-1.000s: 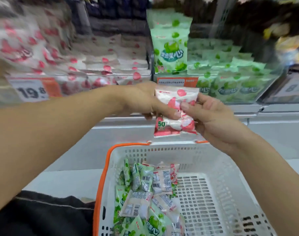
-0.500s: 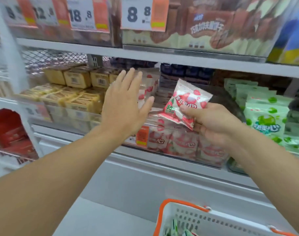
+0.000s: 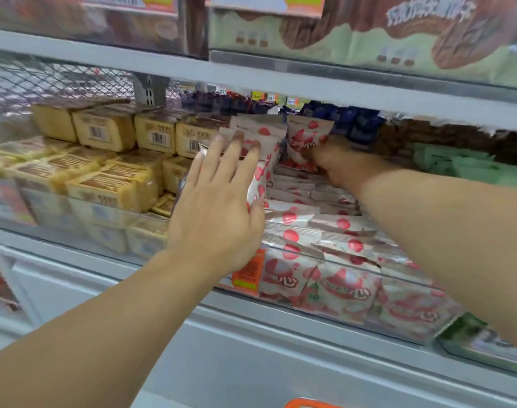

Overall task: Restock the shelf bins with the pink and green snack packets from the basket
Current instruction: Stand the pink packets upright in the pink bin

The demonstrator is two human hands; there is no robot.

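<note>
To the left of your left hand, yellow-wrapped cakes (image 3: 110, 184) fill the neighbouring section of the shelf, stacked in rows behind a clear front panel. Your left hand (image 3: 219, 207) is spread flat, fingers straight and slightly fanned, with its fingertips (image 3: 236, 139) against the upright pink packets (image 3: 260, 160) standing at the back left of the pink bin (image 3: 333, 278); it curls round nothing. Below and to the right of that hand, more pink packets lie flat in layers, and a front row stands against the bin's clear wall, beside an orange price tag (image 3: 248, 272) just under your left wrist. Your right hand (image 3: 336, 163) reaches deeper into the same bin, its fingers closed on a single pink packet (image 3: 306, 142) held upright at the back; motion blur hides the exact finger placement. Beyond your right forearm, green packets (image 3: 457, 166) sit in the next bin. Below both arms, an orange basket rim (image 3: 307, 403) shows at the bottom edge.
</note>
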